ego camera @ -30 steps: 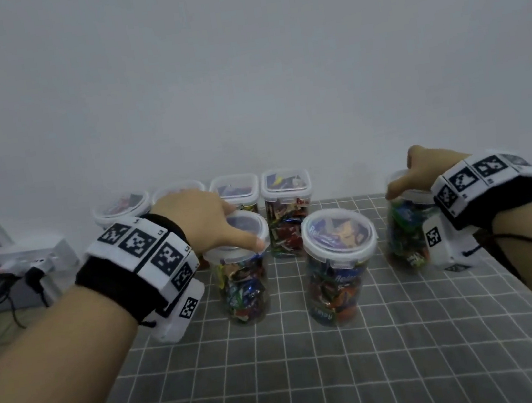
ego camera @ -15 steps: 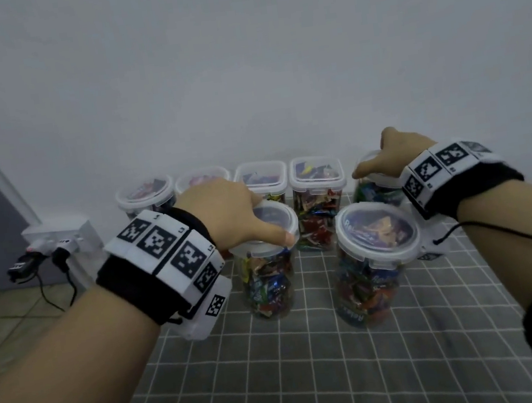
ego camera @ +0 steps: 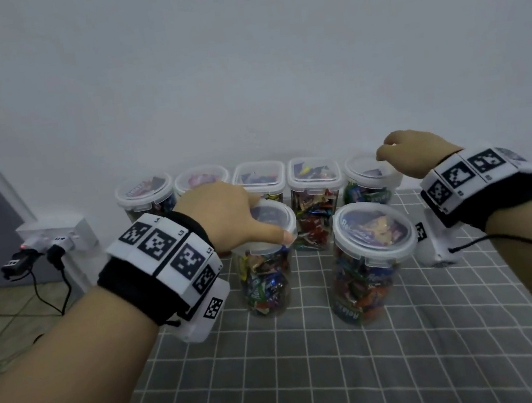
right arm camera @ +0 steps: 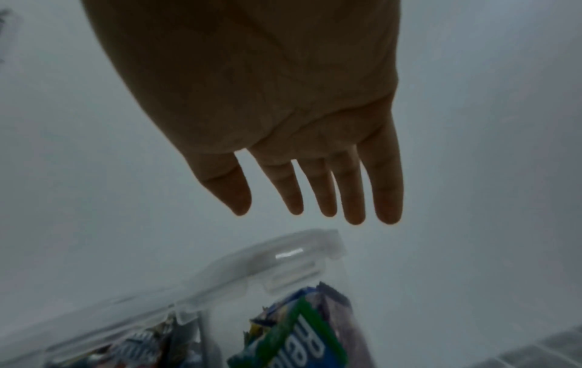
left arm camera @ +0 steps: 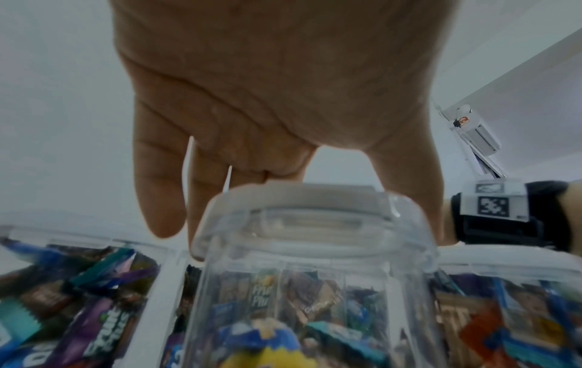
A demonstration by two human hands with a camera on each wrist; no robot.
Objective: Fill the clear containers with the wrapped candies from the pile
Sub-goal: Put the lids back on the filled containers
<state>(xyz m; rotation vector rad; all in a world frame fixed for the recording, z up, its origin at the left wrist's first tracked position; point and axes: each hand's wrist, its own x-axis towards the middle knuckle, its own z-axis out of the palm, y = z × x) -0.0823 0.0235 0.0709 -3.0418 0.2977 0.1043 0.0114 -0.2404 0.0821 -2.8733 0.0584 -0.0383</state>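
Left hand point(ego camera: 222, 213) grips a full jar's lid point(ego camera: 269, 223) from above; right hand point(ego camera: 415, 151), fingers loose and empty, hovers over the back jar point(ego camera: 372, 180) beneath it (filling looks finished); next, likely shelving this jar beside the row.

On the front right container point(ego camera: 371, 256), "Relax" could be made out on a wrapper under the lid and again on a green wrapper low against its wall. The band on the left wrist point(ego camera: 166, 248) carried square black-and-white coded markers, with "L3" printed small at one corner and "L2" at another. In the left wrist view a wrapper point(left arm camera: 261, 296) inside the gripped jar read "Fruit Plus", only partly legible. In the right wrist view a green-edged wrapper point(right arm camera: 302, 333) showed "Rela"
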